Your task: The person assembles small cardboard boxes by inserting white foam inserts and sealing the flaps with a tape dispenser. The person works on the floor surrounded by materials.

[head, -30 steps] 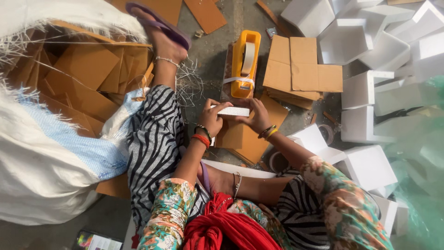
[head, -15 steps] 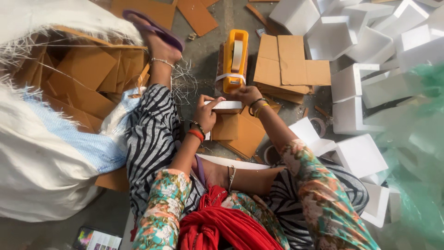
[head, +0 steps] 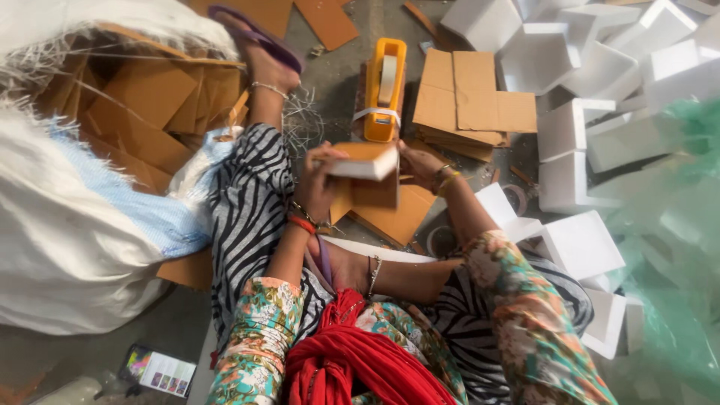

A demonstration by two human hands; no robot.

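Note:
Both hands hold a small cardboard box [head: 365, 160] with a white piece inside, lifted above my lap. My left hand [head: 319, 180] grips its left side, thumb on top; a red bangle circles that wrist. On the right end rests my right hand [head: 421, 161], which wears gold bangles. A brown flap of the box hangs down below the white part. An orange tape dispenser [head: 385, 90] stands just beyond the box on the floor.
A stack of flat cardboard blanks [head: 469, 101] lies right of the dispenser. White foam box halves [head: 570, 142] pile up at right. A large white sack [head: 82, 225] of cardboard sits at left. My outstretched leg and sandalled foot [head: 259, 45] reach forward. Tape rolls [head: 439, 241] lie by my knee.
The box has turned in my hands and come closer to me; the cardboard flap now hangs below it. My right hand shifted to the box's right end.

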